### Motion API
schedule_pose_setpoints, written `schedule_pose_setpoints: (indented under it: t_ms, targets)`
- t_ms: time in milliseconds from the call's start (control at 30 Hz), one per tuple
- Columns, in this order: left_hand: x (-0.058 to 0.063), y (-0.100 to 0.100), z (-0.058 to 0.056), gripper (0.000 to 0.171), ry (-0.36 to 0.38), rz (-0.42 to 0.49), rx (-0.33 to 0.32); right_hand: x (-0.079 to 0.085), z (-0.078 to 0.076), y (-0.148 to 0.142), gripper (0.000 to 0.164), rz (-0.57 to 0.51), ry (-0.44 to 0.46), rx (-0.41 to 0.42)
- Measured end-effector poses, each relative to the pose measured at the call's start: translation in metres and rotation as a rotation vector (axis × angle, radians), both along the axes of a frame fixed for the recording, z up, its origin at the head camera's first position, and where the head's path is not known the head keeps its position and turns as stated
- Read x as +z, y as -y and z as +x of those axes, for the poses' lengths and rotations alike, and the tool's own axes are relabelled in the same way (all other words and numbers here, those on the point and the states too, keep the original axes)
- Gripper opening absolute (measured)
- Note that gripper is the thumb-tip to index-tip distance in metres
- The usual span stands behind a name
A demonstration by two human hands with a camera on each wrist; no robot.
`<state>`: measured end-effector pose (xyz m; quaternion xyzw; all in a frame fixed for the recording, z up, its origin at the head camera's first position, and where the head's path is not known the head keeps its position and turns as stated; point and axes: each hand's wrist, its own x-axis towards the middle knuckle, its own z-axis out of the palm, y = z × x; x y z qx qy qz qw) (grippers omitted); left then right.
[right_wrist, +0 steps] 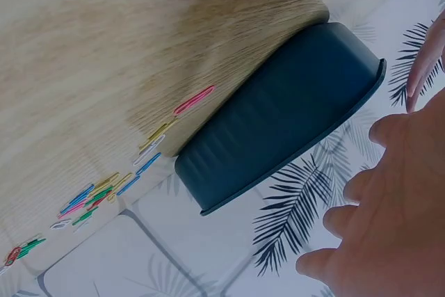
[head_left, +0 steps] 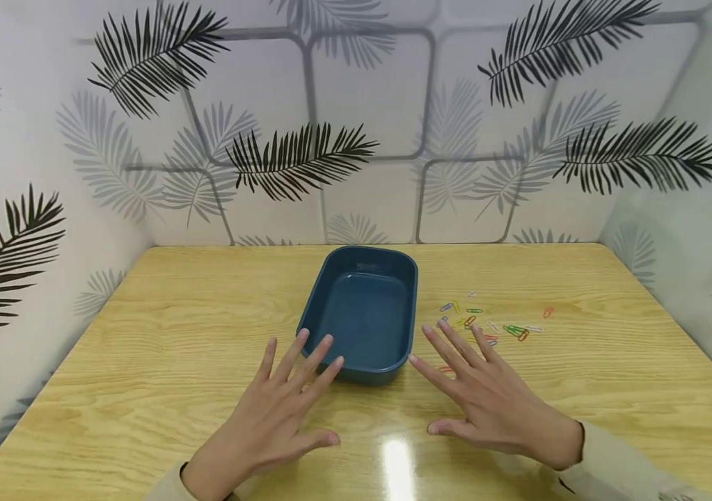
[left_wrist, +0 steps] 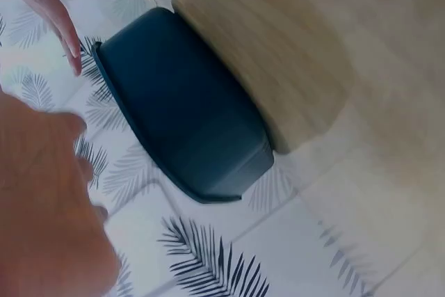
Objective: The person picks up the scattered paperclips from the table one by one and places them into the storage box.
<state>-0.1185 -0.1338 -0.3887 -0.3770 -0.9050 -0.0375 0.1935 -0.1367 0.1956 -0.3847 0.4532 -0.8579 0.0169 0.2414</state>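
A dark blue rectangular tub (head_left: 365, 313) with rounded corners stands on the wooden table, and nothing lies inside it. My left hand (head_left: 277, 410), fingers spread and palm down, hovers by the tub's near left corner. Its fingertips overlap the rim in the head view. On the other side my right hand (head_left: 487, 396) is spread likewise, with its index fingertip close to the tub's near right corner. Beyond that hand lie scattered coloured paper clips (head_left: 515, 331), some partly hidden behind its fingers. Both wrist views show the tub's outer side (left_wrist: 181, 102) and hands holding nothing.
The light wooden table (head_left: 143, 348) reaches back to a wall (head_left: 368, 202) patterned with dark and grey leaves. More wall closes in at the left and right. A bright light reflection (head_left: 397, 470) shows on the tabletop between the hands.
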Motion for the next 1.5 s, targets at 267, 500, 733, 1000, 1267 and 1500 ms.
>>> schedule_pose_setpoints:
  t_ms: [267,500,733,1000,1267,1500]
  targets:
    - [0.011,-0.003,-0.008,0.077,0.414,0.213,0.150,0.000,-0.001,-0.001,0.079,-0.017,0.007,-0.008]
    - [0.022,0.002,-0.024,0.080,0.971,0.750,0.198,0.000,-0.004,-0.002,0.077,-0.013,0.018,-0.015]
    - [0.014,-0.003,-0.046,0.070,1.250,1.264,0.225,0.005,-0.005,0.002,0.068,0.023,0.170,-0.049]
    - [-0.007,-0.013,-0.058,0.047,1.243,1.563,0.264,0.013,-0.008,0.007,0.065,-0.025,0.485,-0.078]
    - [-0.016,-0.011,-0.063,0.042,1.221,1.653,0.334,0.030,-0.029,-0.003,0.062,-0.195,0.667,-0.182]
    - [-0.021,-0.009,-0.062,0.041,1.220,1.699,0.309,0.051,-0.059,-0.028,0.051,-0.388,0.647,-0.238]
